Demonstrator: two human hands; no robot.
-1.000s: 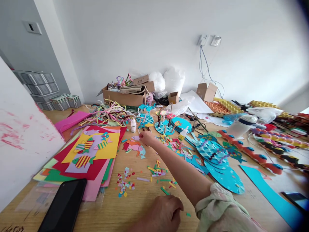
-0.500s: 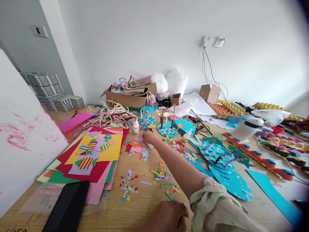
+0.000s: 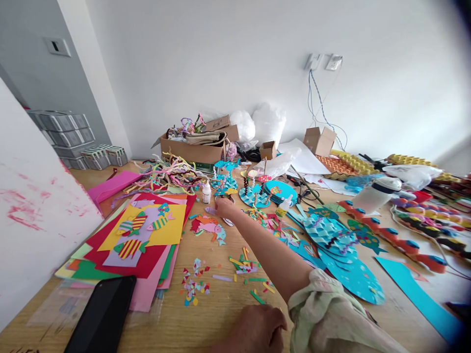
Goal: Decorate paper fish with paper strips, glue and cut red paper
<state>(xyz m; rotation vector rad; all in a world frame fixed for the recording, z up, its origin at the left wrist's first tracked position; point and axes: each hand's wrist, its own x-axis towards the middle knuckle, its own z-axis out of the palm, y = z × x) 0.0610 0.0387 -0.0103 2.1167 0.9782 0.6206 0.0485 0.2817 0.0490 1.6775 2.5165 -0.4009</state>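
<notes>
My right hand (image 3: 225,210) reaches across the middle of the table, its fingers closed on the end of a small purple paper fish (image 3: 210,211). Just beyond it stands a white glue bottle (image 3: 206,192). Nearer to me lies a pile of red, pink and blue paper fish (image 3: 208,226). My left hand (image 3: 259,327) rests curled at the front edge of the view; whatever its fingers may hold is hidden. Beside it are green and yellow paper strips (image 3: 257,296) and a scatter of tiny paper bits (image 3: 195,284).
Striped paper fish (image 3: 130,248) lie on stacked coloured sheets (image 3: 150,255) at left, with a black phone (image 3: 103,314) in front. Blue paper sea models (image 3: 253,196), a second glue bottle (image 3: 284,207) and a flask (image 3: 377,196) stand to the right. A cardboard box (image 3: 191,149) is behind.
My right hand has shifted slightly to the left, and the purple paper fish has moved with it. My left hand stays where it was.
</notes>
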